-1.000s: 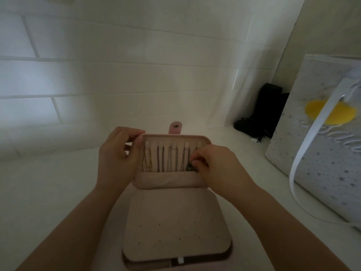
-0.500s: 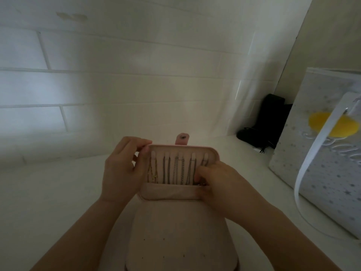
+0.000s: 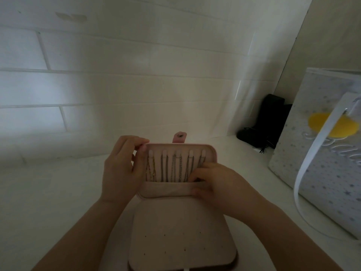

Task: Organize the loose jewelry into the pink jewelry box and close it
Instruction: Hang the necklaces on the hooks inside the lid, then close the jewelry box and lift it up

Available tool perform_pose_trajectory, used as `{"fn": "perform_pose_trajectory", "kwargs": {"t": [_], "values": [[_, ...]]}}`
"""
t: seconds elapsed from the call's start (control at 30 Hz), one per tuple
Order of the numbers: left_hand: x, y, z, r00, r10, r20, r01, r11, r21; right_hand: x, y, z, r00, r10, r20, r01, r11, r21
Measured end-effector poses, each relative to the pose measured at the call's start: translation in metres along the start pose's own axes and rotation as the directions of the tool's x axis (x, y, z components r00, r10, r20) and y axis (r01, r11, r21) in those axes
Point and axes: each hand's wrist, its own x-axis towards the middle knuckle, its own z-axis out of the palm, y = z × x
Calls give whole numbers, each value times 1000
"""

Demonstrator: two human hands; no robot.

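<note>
The pink jewelry box [image 3: 181,237] lies open on the white surface, its lid [image 3: 212,153] standing upright with a snap tab on top. Several necklace chains [image 3: 173,169] hang from hooks inside the lid, their lower ends tucked in the lid's pocket [image 3: 168,189]. My left hand [image 3: 122,169] grips the lid's left edge, fingers curled over its top corner. My right hand [image 3: 213,180] pinches at the rightmost chain and the pocket's right rim; what is between its fingertips is hidden. A flat pink earring panel with small holes covers the box's base.
A white brick wall stands close behind the box. A black object [image 3: 261,124] sits in the back right corner. A grey star-patterned gift bag [image 3: 320,163] with a yellow circle and a white ribbon handle stands at the right.
My right hand has slid down from the chains' middle to the pocket's right rim. The view has tilted upward, so the box sits lower in frame. My left hand keeps its hold.
</note>
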Motion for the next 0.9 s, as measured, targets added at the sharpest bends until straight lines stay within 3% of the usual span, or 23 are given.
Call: {"fn": "perform_pose_trajectory", "kwargs": {"t": [0.1, 0.3, 0.37, 0.43, 0.47, 0.53, 0.6, 0.8, 0.9], "values": [[0, -1, -1, 1000, 18, 2, -18, 1000, 6, 0, 0, 2, 995, 1, -103, -5, 999, -46], [1, -3, -2, 1000, 23, 18, -23, 1000, -10, -3, 7, 11, 986, -22, -166, 15, 999, -44], [2, -4, -3, 998, 13, 54, -11, 999, -36, -5, 10, 9, 954, 40, -297, -18, 997, 77], [2, -2, -5, 996, -18, 88, 24, 997, -70, -8, 15, 1, 866, 192, -461, -72, 961, 266], [3, -2, -7, 993, -44, 105, 54, 994, -90, -10, 17, -4, 837, 273, -474, -99, 928, 360], [6, 1, -14, 985, -86, 149, 106, 987, -125, -11, 19, -12, 862, 382, -332, -168, 836, 523], [8, 7, -26, 976, -84, 202, 116, 981, -152, -16, 18, -15, 906, 386, -176, -205, 760, 616], [-8, 48, -71, 935, -119, 333, 196, 959, -207, -50, 6, -32, 906, 359, -225, -81, 668, 740], [-34, 60, -91, 912, -107, 397, 191, 965, -179, -79, 0, -31, 929, 312, -199, -79, 692, 717]]}}
